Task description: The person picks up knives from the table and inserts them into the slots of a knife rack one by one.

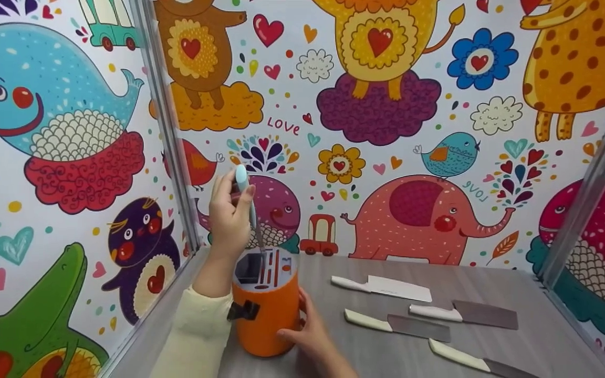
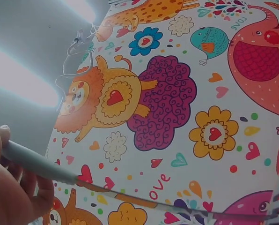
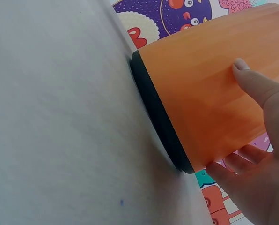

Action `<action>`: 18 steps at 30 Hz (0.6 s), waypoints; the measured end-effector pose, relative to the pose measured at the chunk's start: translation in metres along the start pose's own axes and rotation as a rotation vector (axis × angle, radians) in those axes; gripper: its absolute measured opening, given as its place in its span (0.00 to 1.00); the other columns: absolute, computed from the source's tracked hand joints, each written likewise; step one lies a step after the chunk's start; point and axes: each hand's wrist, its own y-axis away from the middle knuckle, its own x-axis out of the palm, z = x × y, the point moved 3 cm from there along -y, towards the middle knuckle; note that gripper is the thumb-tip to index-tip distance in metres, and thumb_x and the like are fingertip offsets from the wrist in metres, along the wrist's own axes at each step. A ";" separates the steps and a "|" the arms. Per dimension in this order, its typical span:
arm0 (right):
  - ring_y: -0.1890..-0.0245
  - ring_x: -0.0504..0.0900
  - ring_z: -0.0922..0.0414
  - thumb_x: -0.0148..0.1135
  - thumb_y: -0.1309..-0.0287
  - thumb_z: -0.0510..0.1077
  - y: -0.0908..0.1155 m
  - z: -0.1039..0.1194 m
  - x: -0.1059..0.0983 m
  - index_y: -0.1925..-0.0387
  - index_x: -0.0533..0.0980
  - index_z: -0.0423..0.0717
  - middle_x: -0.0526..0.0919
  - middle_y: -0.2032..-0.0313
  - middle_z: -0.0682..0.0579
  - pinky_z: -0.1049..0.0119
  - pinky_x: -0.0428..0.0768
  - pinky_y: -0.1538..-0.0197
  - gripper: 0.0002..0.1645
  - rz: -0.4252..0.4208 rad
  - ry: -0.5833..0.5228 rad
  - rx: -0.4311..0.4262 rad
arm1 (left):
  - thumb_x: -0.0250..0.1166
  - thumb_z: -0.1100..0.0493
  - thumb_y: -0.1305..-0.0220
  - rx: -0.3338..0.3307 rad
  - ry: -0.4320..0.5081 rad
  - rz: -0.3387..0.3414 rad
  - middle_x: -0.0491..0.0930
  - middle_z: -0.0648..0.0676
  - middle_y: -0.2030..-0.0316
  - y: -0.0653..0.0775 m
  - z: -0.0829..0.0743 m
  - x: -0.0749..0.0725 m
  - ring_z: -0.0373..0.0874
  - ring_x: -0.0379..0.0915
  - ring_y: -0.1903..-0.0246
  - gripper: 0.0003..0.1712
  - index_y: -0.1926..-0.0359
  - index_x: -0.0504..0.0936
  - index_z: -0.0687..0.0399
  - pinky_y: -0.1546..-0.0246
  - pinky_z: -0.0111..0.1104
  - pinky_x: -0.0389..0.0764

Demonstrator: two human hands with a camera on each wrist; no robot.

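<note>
My left hand point(image 1: 230, 215) holds a knife point(image 1: 241, 179) by its light blue handle, above an orange knife block point(image 1: 267, 325). The narrow blade points down, and its tip is at the slots in the block's pale top; how far it goes in is hard to see. In the left wrist view the knife handle point(image 2: 39, 164) lies across the palm, fingers curled round it. Lower down, my right hand point(image 1: 314, 333) grips the block's side. The right wrist view shows the thumb on the orange wall point(image 3: 200, 93) and the fingers round the other side, near the dark base.
On the table to the right lie a white cleaver point(image 1: 399, 289), a dark-bladed cleaver point(image 1: 486, 314) and two more knives with pale handles, one knife point(image 1: 418, 326) nearer the block, another knife point(image 1: 460, 354) at the front. A black clip point(image 1: 244, 311) sits by the left sleeve. Patterned walls surround the table.
</note>
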 end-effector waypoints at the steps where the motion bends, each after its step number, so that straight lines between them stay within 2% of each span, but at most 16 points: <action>1: 0.27 0.61 0.47 0.82 0.64 0.58 0.000 0.000 0.000 0.26 0.52 0.71 0.62 0.26 0.53 0.40 0.62 0.28 0.66 -0.003 -0.001 -0.002 | 0.60 0.55 0.29 0.001 -0.014 0.003 0.70 0.56 0.53 0.000 0.002 0.001 0.42 0.67 0.58 0.27 0.32 0.69 0.59 0.54 0.22 0.76; 5: 0.27 0.62 0.47 0.82 0.64 0.58 0.001 0.001 -0.001 0.26 0.53 0.70 0.63 0.27 0.52 0.40 0.64 0.29 0.66 -0.009 0.020 -0.013 | 0.60 0.55 0.29 -0.016 -0.042 0.006 0.71 0.56 0.51 0.002 0.007 0.002 0.41 0.67 0.57 0.28 0.32 0.69 0.58 0.53 0.22 0.77; 11: 0.27 0.62 0.45 0.82 0.64 0.59 0.001 0.002 -0.001 0.25 0.53 0.67 0.63 0.27 0.50 0.39 0.65 0.30 0.66 -0.013 0.053 -0.038 | 0.60 0.55 0.29 -0.043 -0.013 -0.005 0.71 0.55 0.52 0.003 0.007 0.000 0.42 0.68 0.57 0.27 0.33 0.70 0.59 0.53 0.26 0.78; 18: 0.26 0.60 0.46 0.81 0.66 0.61 0.001 0.000 0.000 0.27 0.53 0.70 0.62 0.26 0.52 0.39 0.62 0.29 0.66 -0.014 0.035 0.002 | 0.60 0.55 0.29 -0.039 -0.047 0.018 0.72 0.56 0.52 0.007 0.015 0.006 0.42 0.68 0.58 0.27 0.33 0.70 0.59 0.54 0.22 0.77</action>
